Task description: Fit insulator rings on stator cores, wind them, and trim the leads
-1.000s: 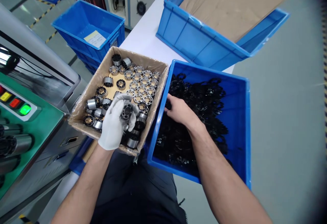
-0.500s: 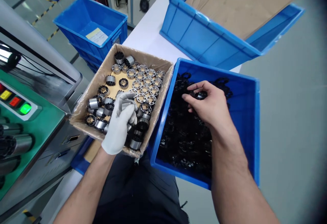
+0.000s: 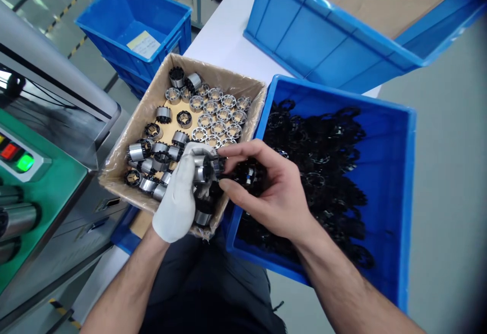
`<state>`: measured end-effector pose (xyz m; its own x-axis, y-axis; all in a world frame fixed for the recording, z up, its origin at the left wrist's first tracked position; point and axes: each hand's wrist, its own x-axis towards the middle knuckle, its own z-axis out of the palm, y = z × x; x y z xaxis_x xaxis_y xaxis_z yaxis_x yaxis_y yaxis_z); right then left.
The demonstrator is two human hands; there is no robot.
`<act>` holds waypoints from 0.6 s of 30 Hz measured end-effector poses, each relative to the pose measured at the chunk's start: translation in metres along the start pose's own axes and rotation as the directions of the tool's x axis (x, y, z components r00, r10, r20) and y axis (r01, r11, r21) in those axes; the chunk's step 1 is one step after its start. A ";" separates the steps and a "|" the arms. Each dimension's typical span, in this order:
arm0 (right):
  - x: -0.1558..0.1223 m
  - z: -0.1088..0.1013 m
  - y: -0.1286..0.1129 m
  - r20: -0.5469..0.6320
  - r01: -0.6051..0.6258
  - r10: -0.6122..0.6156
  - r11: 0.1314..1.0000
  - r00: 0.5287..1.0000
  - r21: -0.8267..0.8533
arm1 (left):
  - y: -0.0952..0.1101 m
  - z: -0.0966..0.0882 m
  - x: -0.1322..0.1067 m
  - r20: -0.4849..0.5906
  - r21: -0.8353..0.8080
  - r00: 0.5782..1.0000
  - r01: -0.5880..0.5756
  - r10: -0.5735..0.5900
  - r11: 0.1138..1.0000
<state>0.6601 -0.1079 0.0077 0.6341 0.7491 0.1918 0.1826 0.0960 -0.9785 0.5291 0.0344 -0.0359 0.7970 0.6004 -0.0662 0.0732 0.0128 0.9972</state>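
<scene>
My left hand (image 3: 178, 197), in a white glove, is closed round a silver and black metal cylinder part (image 3: 201, 168) over the near corner of a cardboard box (image 3: 125, 151) lined with plastic. The box holds several similar metal ring parts (image 3: 213, 115). My bare right hand (image 3: 274, 192) pinches a black plastic ring (image 3: 247, 171) and holds it against the end of the metal part. Both hands meet over the box's right wall. To the right, a blue bin (image 3: 403, 207) is filled with several black plastic rings (image 3: 327, 151).
A larger blue bin (image 3: 304, 34) with brown cardboard inside stands at the back on the white table (image 3: 224, 44). Another blue bin (image 3: 114, 24) with a paper slip sits lower at the back left. A machine panel with red and green buttons (image 3: 17, 156) is at the left.
My right hand has lifted a black ring out of the blue bin and carried it left to the metal part in my left hand. The camera view has shifted slightly.
</scene>
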 end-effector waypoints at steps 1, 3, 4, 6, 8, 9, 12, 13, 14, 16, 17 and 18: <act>0.000 0.002 0.002 -0.014 -0.006 0.006 1.000 1.000 0.019 | 0.002 0.001 0.000 0.019 -0.041 1.000 -0.015 0.016 0.999; -0.001 0.005 0.004 -0.019 -0.023 0.024 0.998 1.000 0.054 | 0.006 0.003 0.000 0.053 -0.105 0.997 -0.044 0.050 0.994; -0.001 0.006 0.005 -0.012 -0.032 0.033 0.997 0.999 0.067 | 0.007 0.003 0.000 0.058 -0.110 0.996 -0.064 0.071 0.992; -0.001 0.007 0.006 0.000 -0.043 0.044 0.996 0.999 0.082 | 0.008 0.004 0.001 0.060 -0.096 0.993 -0.098 0.104 0.990; 0.000 0.007 0.006 0.000 -0.050 0.050 0.995 0.999 0.086 | 0.007 0.002 0.001 0.068 -0.076 0.992 -0.105 0.110 0.992; 0.000 0.007 0.006 -0.003 -0.049 0.050 0.995 0.999 0.087 | 0.006 0.002 0.001 0.070 -0.064 0.992 -0.104 0.109 0.992; 0.000 0.007 0.006 -0.015 -0.059 0.061 0.993 0.998 0.101 | 0.004 0.000 0.000 0.074 -0.032 0.993 -0.094 0.096 0.995; 0.000 0.006 0.007 -0.016 -0.070 0.072 0.991 0.997 0.113 | 0.004 -0.001 0.000 0.074 -0.029 0.993 -0.095 0.097 0.995; 0.001 0.006 0.007 -0.017 -0.086 0.089 0.988 0.996 0.128 | 0.004 -0.001 0.000 0.076 -0.025 0.992 -0.098 0.100 0.995; 0.001 0.006 0.007 -0.016 -0.132 0.136 0.977 0.991 0.165 | 0.004 -0.001 0.000 0.088 -0.013 0.989 -0.115 0.115 0.993; 0.001 0.006 0.007 -0.014 -0.160 0.165 0.970 0.986 0.185 | 0.005 -0.001 -0.001 0.093 -0.005 0.987 -0.128 0.128 0.992; 0.001 0.006 0.007 -0.013 -0.189 0.195 0.960 0.981 0.206 | 0.005 -0.001 -0.001 0.097 0.002 0.985 -0.141 0.140 0.990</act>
<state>0.6569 -0.1026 0.0007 0.6670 0.7451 -0.0021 -0.0992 0.0860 -0.9913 0.5285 0.0348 -0.0308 0.8537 0.5158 0.0714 -0.0386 -0.0740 0.9965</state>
